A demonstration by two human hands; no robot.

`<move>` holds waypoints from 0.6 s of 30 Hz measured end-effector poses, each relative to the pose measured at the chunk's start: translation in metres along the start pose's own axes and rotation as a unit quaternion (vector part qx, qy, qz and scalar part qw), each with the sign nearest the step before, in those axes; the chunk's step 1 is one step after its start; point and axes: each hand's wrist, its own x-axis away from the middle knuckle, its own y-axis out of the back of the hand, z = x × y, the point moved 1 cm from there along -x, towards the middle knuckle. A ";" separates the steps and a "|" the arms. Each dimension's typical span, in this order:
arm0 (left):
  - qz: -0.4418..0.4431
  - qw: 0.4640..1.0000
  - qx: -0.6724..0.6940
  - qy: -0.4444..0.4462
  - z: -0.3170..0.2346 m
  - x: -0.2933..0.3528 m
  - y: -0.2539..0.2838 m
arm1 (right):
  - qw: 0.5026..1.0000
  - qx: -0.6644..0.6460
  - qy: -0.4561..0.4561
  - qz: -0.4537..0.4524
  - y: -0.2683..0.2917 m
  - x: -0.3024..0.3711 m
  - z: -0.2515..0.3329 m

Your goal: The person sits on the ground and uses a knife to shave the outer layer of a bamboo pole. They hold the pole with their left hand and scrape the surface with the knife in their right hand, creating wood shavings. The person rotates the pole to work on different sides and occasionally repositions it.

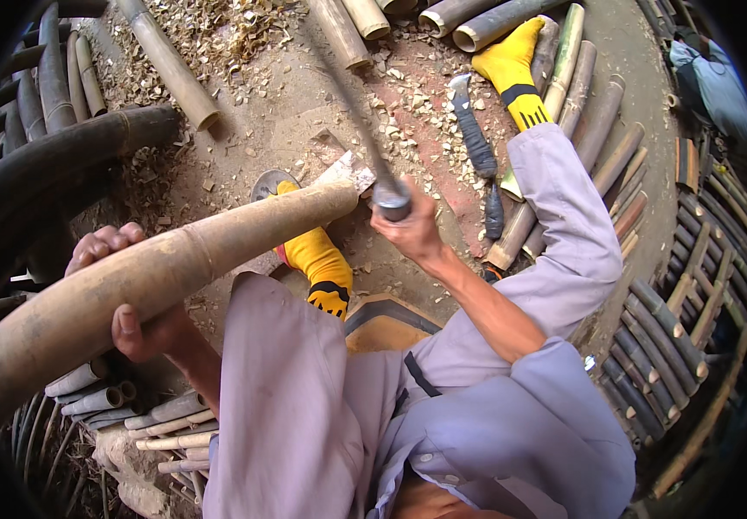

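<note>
Left hand (123, 294) raised at the person's left, fingers curled over the top of a thick curved bamboo culm (157, 277), thumb pressed beneath; closed grip, wrist bent back, bare forearm running down toward the lap. Right hand (408, 227) lifted at centre, fist clenched round a dark tool handle (391, 201), knuckles up. Right forearm bare, angled down and right to a bent elbow, lilac sleeve pushed up above it. Hands well apart. Both legs stretched forward, feet in yellow socks, the right one farther out.
</note>
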 end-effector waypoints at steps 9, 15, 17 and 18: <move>-0.172 0.982 -0.081 0.015 -0.005 0.003 -0.008 | 0.983 0.113 -0.131 0.066 0.012 0.001 0.008; -0.160 0.984 -0.071 0.016 -0.003 0.004 -0.014 | 0.994 0.110 0.019 -0.009 -0.005 0.003 -0.006; -0.150 0.988 -0.041 0.017 -0.004 0.003 -0.011 | 0.966 0.185 -0.164 0.081 -0.005 0.015 -0.050; -0.151 0.988 -0.029 0.011 -0.005 0.004 -0.008 | 0.955 0.184 -0.209 0.105 0.001 0.011 -0.047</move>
